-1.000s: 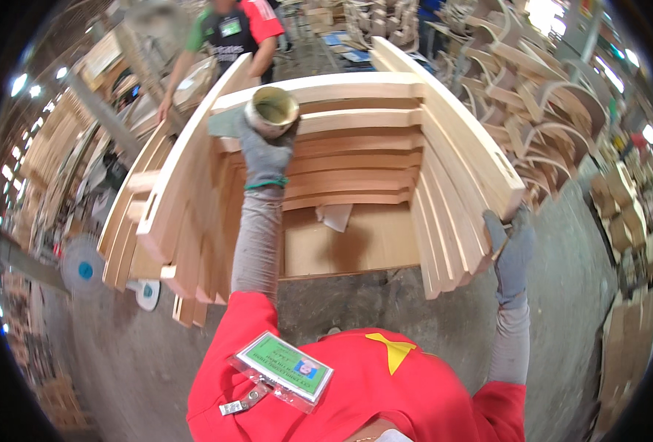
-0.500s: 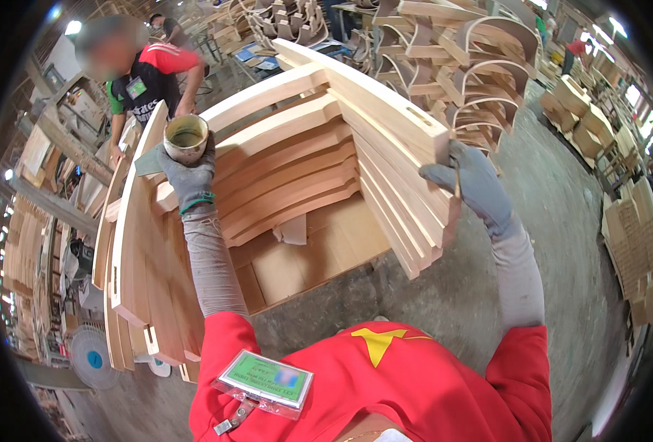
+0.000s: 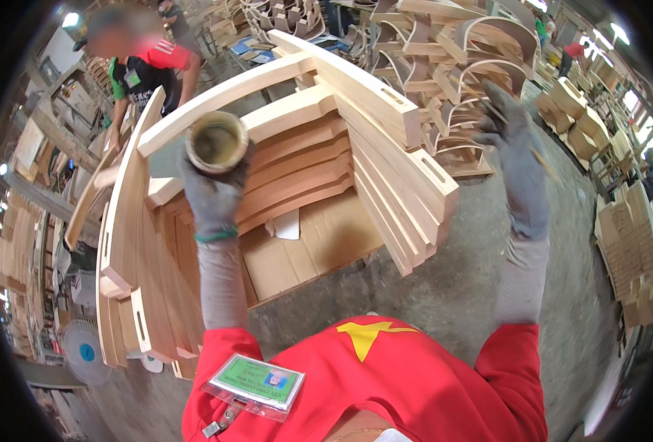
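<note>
My left hand (image 3: pixel 212 195), in a grey glove, grips a round open tin (image 3: pixel 216 141) with a dull yellowish inside, held over a pile of curved wooden rails (image 3: pixel 304 169). My right hand (image 3: pixel 514 147), also gloved, is raised in the air to the right of a leaning stack of slotted wooden rails (image 3: pixel 404 184) and touches none of them. A thin stick (image 3: pixel 544 166) juts from its fingers. A long pale rail (image 3: pixel 231 92) runs across the top of the pile, just behind the tin.
Flat cardboard (image 3: pixel 319 247) lies on the concrete floor inside the ring of rails. Another person (image 3: pixel 150 70) stands beyond the pile at upper left. Stacks of bent wooden frames (image 3: pixel 474 51) fill the back right, wood blocks (image 3: pixel 628 250) the right, a fan (image 3: pixel 83 352) the lower left.
My right hand has lifted off the edge of the right-hand rail stack and risen to the right. The left hand still holds the tin over the pile; the view has shifted slightly.
</note>
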A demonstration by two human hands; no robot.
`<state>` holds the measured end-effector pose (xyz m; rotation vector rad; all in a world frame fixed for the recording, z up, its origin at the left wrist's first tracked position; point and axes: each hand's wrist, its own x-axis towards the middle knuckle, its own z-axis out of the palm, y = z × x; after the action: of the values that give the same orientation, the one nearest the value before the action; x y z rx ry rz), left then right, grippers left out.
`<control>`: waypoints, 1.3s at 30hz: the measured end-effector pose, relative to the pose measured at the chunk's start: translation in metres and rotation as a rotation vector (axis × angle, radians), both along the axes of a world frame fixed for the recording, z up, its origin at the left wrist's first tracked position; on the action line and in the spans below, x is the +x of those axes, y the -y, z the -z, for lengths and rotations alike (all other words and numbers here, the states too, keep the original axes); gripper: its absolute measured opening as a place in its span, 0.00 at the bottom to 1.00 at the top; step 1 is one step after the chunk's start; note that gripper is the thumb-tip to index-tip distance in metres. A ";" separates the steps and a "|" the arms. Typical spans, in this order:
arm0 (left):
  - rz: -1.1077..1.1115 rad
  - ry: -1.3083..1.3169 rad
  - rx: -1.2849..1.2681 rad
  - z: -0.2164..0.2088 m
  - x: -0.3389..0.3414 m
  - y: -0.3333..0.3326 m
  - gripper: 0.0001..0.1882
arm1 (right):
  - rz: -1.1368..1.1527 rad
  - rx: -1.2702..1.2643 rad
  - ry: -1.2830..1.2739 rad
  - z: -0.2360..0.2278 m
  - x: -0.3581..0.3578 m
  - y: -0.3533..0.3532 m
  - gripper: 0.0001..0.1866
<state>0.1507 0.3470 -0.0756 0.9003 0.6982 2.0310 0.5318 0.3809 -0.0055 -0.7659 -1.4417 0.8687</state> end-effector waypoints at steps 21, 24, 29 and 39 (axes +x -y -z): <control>0.415 0.326 -0.171 0.007 0.143 0.108 0.34 | -0.299 -0.041 -0.129 0.031 -0.052 0.113 0.09; 0.557 0.576 -0.057 0.008 0.143 0.110 0.42 | -0.284 -0.017 -0.141 0.031 -0.046 0.117 0.08; 0.445 0.540 0.006 0.015 0.156 0.105 0.47 | -0.273 0.038 -0.222 0.039 -0.045 0.121 0.09; -0.654 -0.923 0.140 0.043 0.158 0.101 0.58 | -0.402 -0.022 -0.426 0.052 -0.042 0.130 0.08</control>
<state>0.3087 0.2460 -0.1190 1.9261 1.5072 2.1556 0.4900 0.2510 -0.0574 -0.2772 -1.2158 1.2706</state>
